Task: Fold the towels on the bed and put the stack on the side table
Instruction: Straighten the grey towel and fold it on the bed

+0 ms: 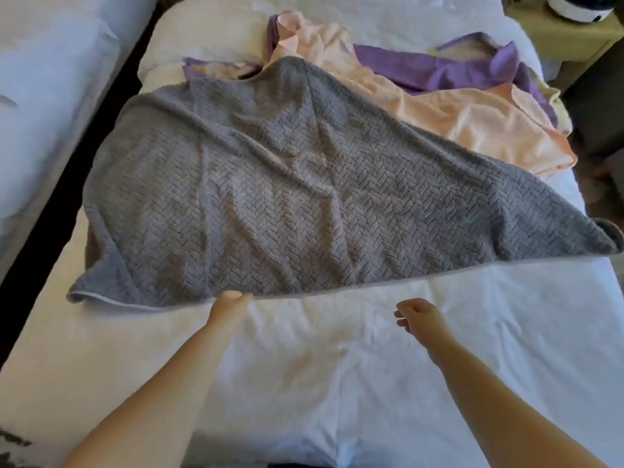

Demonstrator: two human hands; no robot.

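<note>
First fold starting: the grey towel [287, 190] lies spread on the bed [371, 366]. The left hand [229, 304] seemingly pinches its near edge. The right hand [417, 315] is loose and empty, and needs to grab alongside.

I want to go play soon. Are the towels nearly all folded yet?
Not nearly. Nothing looks folded yet. The grey towel lies spread flat; the left hand holds its near edge, the right hand hovers free. The peach towel and purple towel lie crumpled behind; no stack shows on the side table.
</note>
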